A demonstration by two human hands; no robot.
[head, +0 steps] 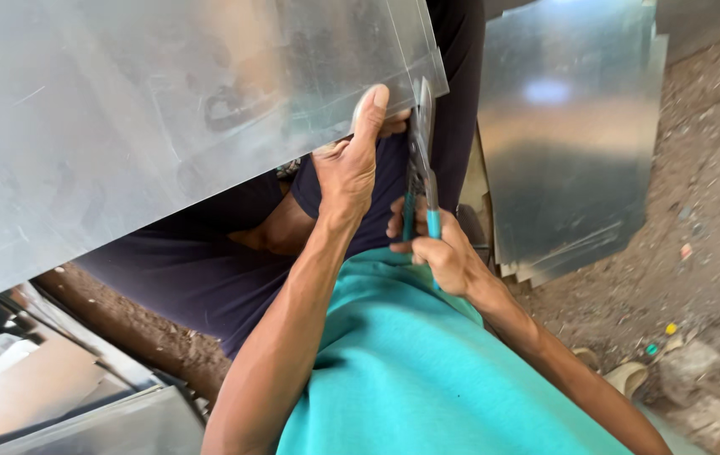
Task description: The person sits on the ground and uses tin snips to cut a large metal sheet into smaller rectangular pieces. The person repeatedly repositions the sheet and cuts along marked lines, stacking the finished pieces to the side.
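A large shiny metal sheet (141, 109) fills the upper left of the head view, held up at a tilt. My left hand (350, 164) grips its lower right edge, thumb pressed flat against the face of the sheet. My right hand (437, 253) is closed on the teal handles of a pair of tin snips (420, 168). The snips point upward, and their blades meet the sheet's edge just right of my left thumb. My teal shirt and dark trousers lie below the hands.
A stack of flat metal sheets (566, 135) leans at the right. More sheet pieces (74, 404) lie at the lower left. Dirt ground (705, 211) with small debris and stones spreads to the right. A sandal (627, 377) shows at the lower right.
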